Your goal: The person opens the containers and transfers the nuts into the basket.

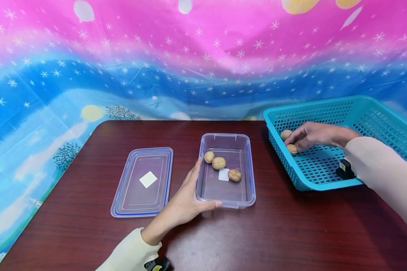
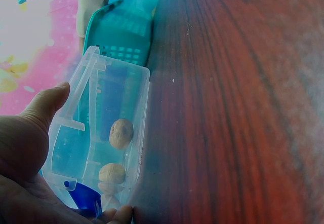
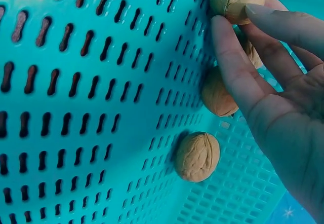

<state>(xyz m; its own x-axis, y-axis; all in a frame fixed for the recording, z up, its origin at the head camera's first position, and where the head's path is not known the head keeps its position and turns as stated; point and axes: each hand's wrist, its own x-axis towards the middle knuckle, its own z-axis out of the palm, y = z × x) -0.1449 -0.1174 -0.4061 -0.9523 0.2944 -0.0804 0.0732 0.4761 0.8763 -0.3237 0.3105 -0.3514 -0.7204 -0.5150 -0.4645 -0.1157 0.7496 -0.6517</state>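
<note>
My left hand (image 1: 184, 201) lies against the near left corner of a clear plastic container (image 1: 251, 177). Its straight fingers run along the left wall, and the thumb touches the near rim. Inside are three walnuts: a pale walnut (image 1: 209, 157), another beside it (image 1: 218, 163), and a darker walnut (image 1: 234, 175) near a white square. Within the turquoise basket (image 1: 313, 186), my right hand (image 1: 310, 136) pinches a walnut (image 3: 237, 1) between thumb and fingers. Below it in the right wrist view sit a walnut (image 3: 219, 93) and another walnut (image 3: 197, 156); one more is partly hidden behind the fingers.
A clear lid (image 1: 132, 188) with a blue seal and a white square lies left of the container on the dark red wooden table (image 1: 274, 233). Behind the table hangs a colourful snowflake-patterned cloth (image 1: 190, 67). The basket's raised wall stands between container and right hand.
</note>
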